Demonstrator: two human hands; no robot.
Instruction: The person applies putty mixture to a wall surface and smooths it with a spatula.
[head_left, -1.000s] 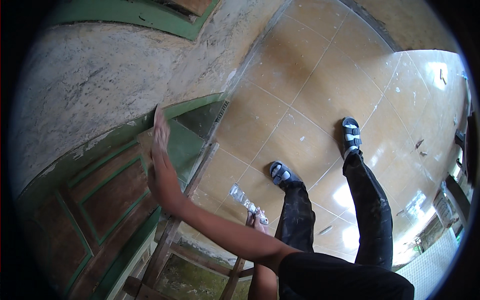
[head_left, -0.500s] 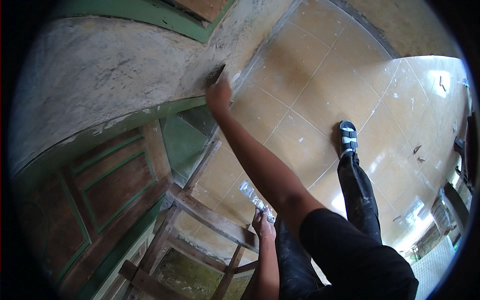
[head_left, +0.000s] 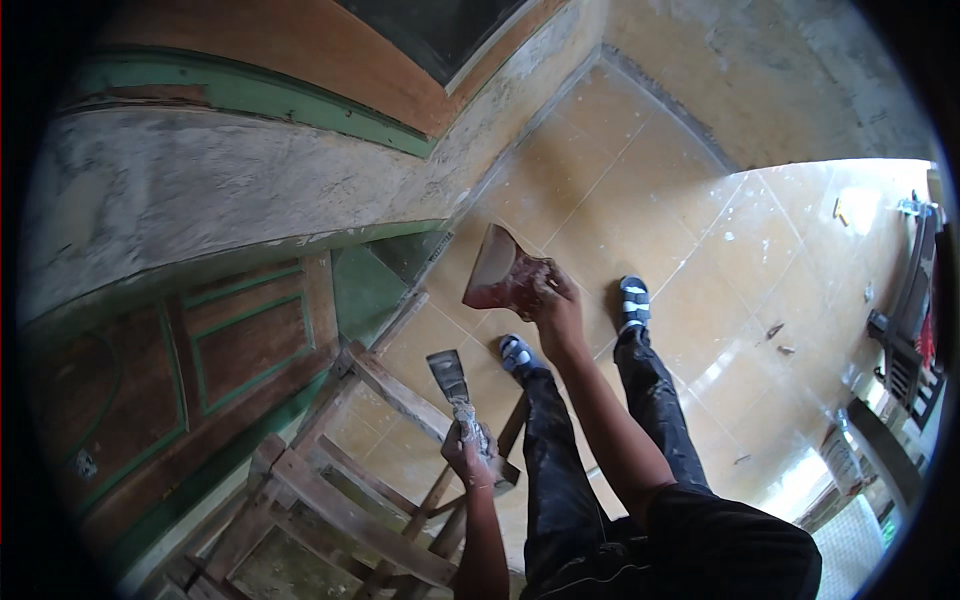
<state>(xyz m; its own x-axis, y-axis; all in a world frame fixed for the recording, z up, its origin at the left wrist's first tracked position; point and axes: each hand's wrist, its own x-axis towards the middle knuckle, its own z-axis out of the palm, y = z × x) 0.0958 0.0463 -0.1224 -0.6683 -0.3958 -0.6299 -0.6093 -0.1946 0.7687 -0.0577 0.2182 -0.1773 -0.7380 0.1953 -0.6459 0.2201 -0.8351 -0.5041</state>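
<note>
Closest to us is our black sleeve [head_left: 740,545] at the lower edge, with the bare forearm reaching up from it. Our right hand [head_left: 558,300] is closed around a wide scraper [head_left: 497,270], dark red with a paler face, its broad edge turned left; it hangs over the floor, apart from the wall. Lower and to the left, well apart from the right one, our left hand [head_left: 468,454] grips a narrow scraper [head_left: 451,380] by its handle, which is smeared with pale stuff; the dark blade points up and away from us. Beside that hand stands a rough wooden frame [head_left: 350,515]; we cannot tell whether the two touch. Below, we see our dark, marked trousers [head_left: 555,440] and strapped sandals [head_left: 634,300] on the tan tiled floor [head_left: 600,240], speckled with white. Farther left are brown panels [head_left: 255,350] with green trim, then a patchy grey wall [head_left: 250,180]. A dark pane [head_left: 430,25] shows at the top.
</note>
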